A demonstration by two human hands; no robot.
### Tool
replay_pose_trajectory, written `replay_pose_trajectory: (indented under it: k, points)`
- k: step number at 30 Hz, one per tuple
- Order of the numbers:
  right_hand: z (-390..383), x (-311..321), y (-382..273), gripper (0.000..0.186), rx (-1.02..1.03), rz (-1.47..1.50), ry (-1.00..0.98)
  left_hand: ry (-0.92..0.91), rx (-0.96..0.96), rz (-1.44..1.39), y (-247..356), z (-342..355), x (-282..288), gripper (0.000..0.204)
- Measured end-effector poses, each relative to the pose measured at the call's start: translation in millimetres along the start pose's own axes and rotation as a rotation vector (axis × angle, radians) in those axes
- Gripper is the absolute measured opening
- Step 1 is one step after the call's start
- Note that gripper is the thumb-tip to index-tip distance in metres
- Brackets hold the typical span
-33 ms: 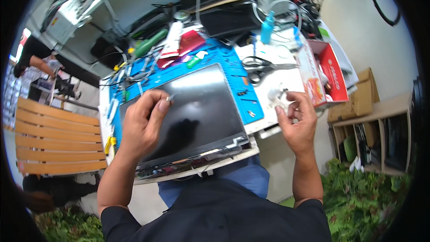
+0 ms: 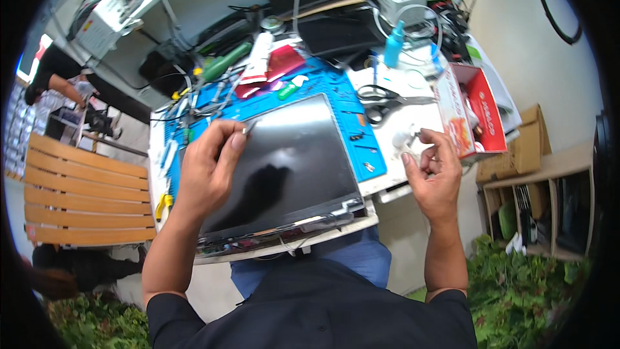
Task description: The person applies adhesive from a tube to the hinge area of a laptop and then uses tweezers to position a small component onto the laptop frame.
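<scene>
From where I stand, the dark display panel (image 2: 303, 161) lies face up on the blue mat (image 2: 342, 106), its lower edge close to the front of the table, between the person's two hands. Over its left side, the left hand (image 2: 213, 161) has thumb and forefinger pressed together on a small slim piece (image 2: 247, 129) (too blurred from here for me to say whether it's a tool or a part). The right hand (image 2: 436, 174) hangs off to the other side, fingers loosely curled, thumb tip apart from the forefinger; a dark speck shows by that fingertip, but I can't tell whether it is gripped. Neither hand appears to touch the panel. As for progress, I'd judge this to be partway through: the panel is laid out flat, and along its lower edge a shiny strip (image 2: 316, 214) and a thin cable (image 2: 294, 245) look uncovered, so that edge doesn't seem closed up yet. A few small parts (image 2: 369, 167) sit loose on the mat's near right corner, which also suggests unfinished work, though how much is left I can't tell. The black scissors (image 2: 381, 105) lie unheld beyond the right hand, near the red and white box (image 2: 485, 110).
</scene>
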State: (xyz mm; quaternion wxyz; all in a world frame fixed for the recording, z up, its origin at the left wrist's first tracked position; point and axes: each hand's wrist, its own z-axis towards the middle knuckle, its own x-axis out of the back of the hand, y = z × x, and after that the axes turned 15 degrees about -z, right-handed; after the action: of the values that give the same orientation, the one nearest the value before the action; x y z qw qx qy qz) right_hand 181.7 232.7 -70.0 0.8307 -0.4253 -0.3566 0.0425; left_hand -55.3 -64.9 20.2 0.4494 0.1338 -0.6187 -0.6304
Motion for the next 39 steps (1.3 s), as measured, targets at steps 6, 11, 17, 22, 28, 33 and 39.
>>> replay_pose_trajectory:
  k: [6,11,17,22,28,33,39]
  points:
    - [28,-4,4,0.055,0.102,-0.206,-0.073,0.065,0.042,0.060,-59,60,51,0.023]
    - [34,-10,-6,0.042,0.113,-0.244,-0.138,0.036,-0.109,0.395,-72,63,56,0.022]
    - [32,-17,-4,0.034,0.083,-0.196,-0.114,0.193,-0.218,0.581,-102,70,73,0.020]
    - [31,4,10,0.035,0.202,-0.271,0.024,0.117,-0.341,0.703,-128,87,78,0.018]
    - [31,7,-22,0.036,0.249,-0.105,-0.015,0.230,-0.354,0.659,-92,65,67,0.034]
    - [17,18,-55,0.035,0.278,0.061,-0.082,-0.138,-0.342,0.020,-14,25,-5,0.043]
    - [7,-1,-95,0.032,0.279,0.262,-0.189,-0.292,-0.544,-0.222,27,-9,-79,0.057]
